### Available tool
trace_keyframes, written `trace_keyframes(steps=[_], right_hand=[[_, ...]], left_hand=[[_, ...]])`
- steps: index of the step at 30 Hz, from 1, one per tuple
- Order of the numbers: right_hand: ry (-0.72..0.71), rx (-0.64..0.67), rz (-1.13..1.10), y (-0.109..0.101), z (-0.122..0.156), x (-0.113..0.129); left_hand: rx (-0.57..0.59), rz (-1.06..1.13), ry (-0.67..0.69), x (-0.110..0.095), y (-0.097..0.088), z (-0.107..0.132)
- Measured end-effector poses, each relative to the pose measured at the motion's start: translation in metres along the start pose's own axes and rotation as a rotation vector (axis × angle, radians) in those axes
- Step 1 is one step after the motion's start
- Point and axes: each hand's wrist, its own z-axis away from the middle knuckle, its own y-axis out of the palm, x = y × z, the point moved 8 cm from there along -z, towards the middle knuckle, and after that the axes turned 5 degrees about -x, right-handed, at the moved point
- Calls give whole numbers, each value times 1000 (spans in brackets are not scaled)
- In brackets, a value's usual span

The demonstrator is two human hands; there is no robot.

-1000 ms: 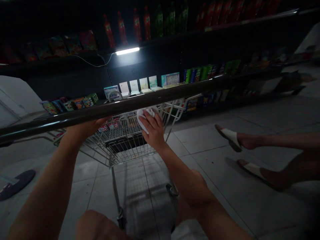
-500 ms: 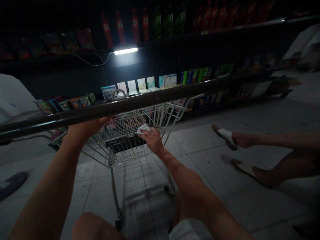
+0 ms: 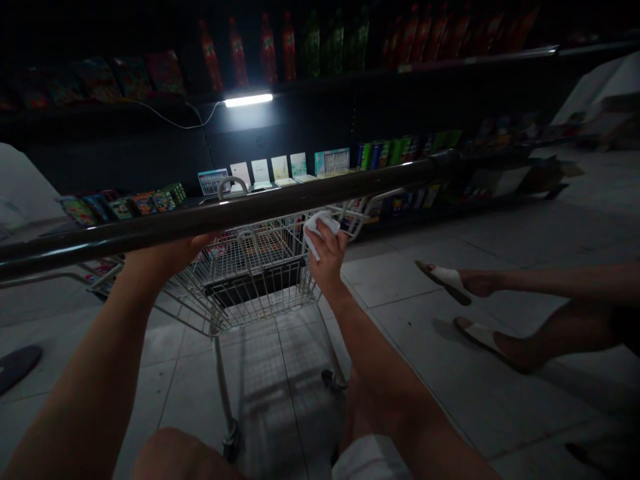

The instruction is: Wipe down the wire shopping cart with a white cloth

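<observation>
A wire shopping cart [image 3: 260,303] stands before me, its dark handlebar [image 3: 280,199] running across the view. My left hand [image 3: 167,259] is up against the underside of the handlebar and looks closed on it, though most of its fingers are hidden behind the bar. My right hand [image 3: 327,257] pinches a crumpled white cloth or tissue [image 3: 320,230]. It holds this against the cart's near right upper corner, just below the handlebar.
A dark shelf holds red bottles [image 3: 269,50], small boxes [image 3: 170,199], upright cards [image 3: 281,170] and cans [image 3: 397,152]. A lit tube lamp [image 3: 249,100] hangs above. At right, another person's feet in pale shoes [image 3: 447,277] are on the tiled floor [image 3: 400,333].
My right hand has moved up and to the right with the white cloth, from the wire near panel to the upper right corner. My left hand stays at the handlebar.
</observation>
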Motion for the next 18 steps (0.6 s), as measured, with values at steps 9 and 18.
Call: trace_keyframes(steps=[9, 18], right_hand=[[9, 19, -79, -17, 43, 3], [95, -44, 57, 3, -19, 26]], left_hand=[[-24, -72, -19, -1, -2, 0], [15, -96, -93, 0, -1, 0]])
